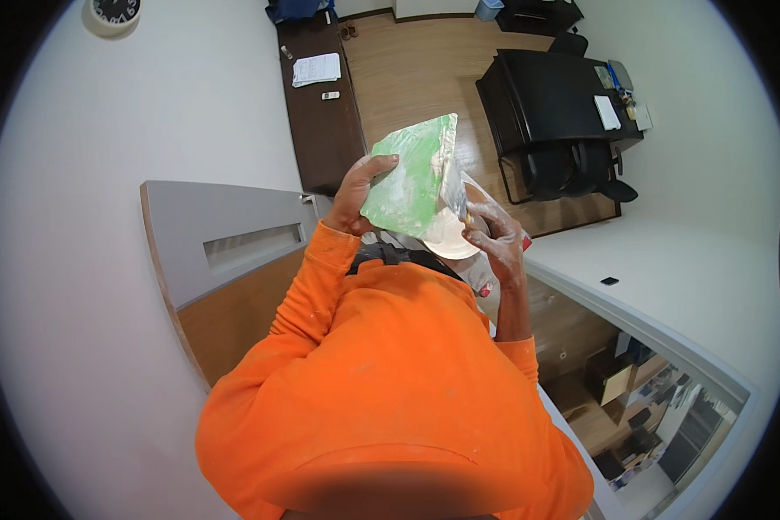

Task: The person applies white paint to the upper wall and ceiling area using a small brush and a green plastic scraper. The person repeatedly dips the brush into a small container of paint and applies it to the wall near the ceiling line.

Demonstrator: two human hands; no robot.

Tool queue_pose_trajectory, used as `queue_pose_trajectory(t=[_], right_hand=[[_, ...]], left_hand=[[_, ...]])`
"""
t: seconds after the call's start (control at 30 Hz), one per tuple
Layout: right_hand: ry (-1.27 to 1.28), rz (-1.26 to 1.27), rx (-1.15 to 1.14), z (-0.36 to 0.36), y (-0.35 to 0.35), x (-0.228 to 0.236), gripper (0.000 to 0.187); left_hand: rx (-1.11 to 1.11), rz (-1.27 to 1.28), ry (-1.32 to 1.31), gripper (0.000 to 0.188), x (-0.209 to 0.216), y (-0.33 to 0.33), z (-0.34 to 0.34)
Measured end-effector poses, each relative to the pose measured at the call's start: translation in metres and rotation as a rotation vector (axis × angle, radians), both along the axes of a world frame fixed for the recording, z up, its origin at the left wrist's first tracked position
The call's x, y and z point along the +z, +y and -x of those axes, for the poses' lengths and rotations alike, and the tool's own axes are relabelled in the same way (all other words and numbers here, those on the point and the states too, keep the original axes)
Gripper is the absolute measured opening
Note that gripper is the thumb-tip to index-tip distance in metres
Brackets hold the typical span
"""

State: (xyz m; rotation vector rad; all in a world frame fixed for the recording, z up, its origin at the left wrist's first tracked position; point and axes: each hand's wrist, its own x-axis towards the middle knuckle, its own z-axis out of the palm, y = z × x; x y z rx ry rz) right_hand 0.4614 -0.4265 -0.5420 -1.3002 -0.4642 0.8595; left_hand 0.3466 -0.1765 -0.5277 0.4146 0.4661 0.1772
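My left hand [354, 192] grips the left edge of a flat green board [405, 178], its thumb lying on the face. White paste smears the board and lies thicker along its right edge. In my right hand [497, 238], whose fingers are whitened with paste, is a putty knife [455, 191]; its blade is against or very close to the board's right edge. Most of the knife's handle is hidden by the fingers. Below the two hands stands a round tub [452, 246] with creamy white paste in it, partly covered by the board and my right hand.
A grey and brown door [225, 217] stands at my left, beside a long dark cabinet [321, 130] bearing papers [316, 69]. Farther off to the right are a black desk [555, 95] and chairs [572, 169]. A framed glass pane [615, 381] lies at the lower right.
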Motion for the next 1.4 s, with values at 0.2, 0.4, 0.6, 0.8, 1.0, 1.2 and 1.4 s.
queue_pose_trajectory(t=[0.2, 0.4, 0.6, 0.8, 1.0, 1.2, 1.4], right_hand=[[-0.256, 0.337, 0.070, -0.006, -0.035, 0.008, 0.043], [-0.644, 0.787, 0.186, -0.012, -0.041, 0.026, 0.035], [-0.991, 0.937, 0.279, -0.010, 0.004, -0.001, 0.016], [-1.249, 0.793, 0.359, -0.015, 0.044, -0.033, 0.016], [-1.289, 0.899, 0.633, 0.013, 0.061, -0.038, 0.016], [-1.375, 0.844, 0.784, 0.033, 0.047, -0.024, 0.024], [-1.375, 0.799, 0.884, 0.046, 0.028, -0.014, 0.026]], left_hand=[[0.034, -0.129, -0.038, 0.041, 0.004, 0.012, 0.015], [0.090, 0.178, -0.173, 0.048, -0.046, 0.038, 0.033], [0.109, 0.136, -0.023, 0.044, -0.106, 0.016, 0.056], [0.069, 0.429, 0.025, 0.049, -0.141, -0.041, 0.063], [0.087, 0.344, -0.020, 0.051, -0.141, -0.081, 0.069], [0.182, 0.327, -0.088, 0.040, -0.145, -0.092, 0.072], [0.229, 0.301, -0.155, 0.048, -0.147, -0.101, 0.077]])
